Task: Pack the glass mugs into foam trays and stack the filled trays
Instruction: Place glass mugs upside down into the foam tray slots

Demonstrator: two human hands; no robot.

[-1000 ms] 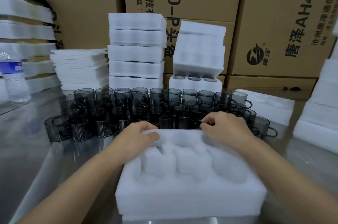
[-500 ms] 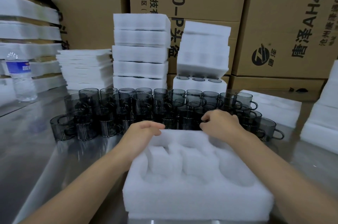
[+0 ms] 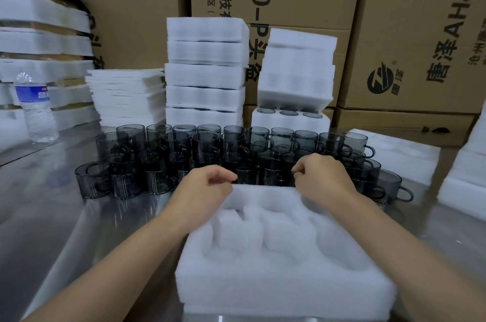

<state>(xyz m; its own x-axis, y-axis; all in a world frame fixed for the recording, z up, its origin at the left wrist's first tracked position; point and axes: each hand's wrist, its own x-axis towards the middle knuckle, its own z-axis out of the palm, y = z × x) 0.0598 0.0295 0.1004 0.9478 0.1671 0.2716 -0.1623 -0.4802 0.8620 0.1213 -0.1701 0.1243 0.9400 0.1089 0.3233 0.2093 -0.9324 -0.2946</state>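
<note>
**Empty foam tray in front of you, both hands at its far rim**

The foam tray (image 3: 284,277) lies flat at the near edge of the metal table (image 3: 52,216), right in front of you. Its cavities face up and none of them holds a mug. Its longer side appears to run left to right across you, though the wide lens makes that hard to judge. A second foam layer (image 3: 263,312) shows beneath its near edge.

Your left hand (image 3: 207,190) sits on the tray's far left corner with the fingers curled in. Your right hand (image 3: 322,177) is over the far right corner, thumb and forefinger drawn together. For both hands, you cannot tell whether the fingers have hold of the foam rim or close on nothing.

Just beyond the far rim stand the glass mugs (image 3: 205,148), smoky grey, upright and packed close in rows, most handles pointing right.

Farther back:
- A tall stack of trays (image 3: 205,74) rises at the centre.
- To its right, a filled tray (image 3: 289,118) shows mug rims, with tilted foam trays (image 3: 297,77) on top.
- To the left are flat foam sheets (image 3: 126,98) and a water bottle (image 3: 34,108).
- Loose foam (image 3: 399,156) lies at the far right.
- Cardboard boxes (image 3: 407,19) line the back.
</note>
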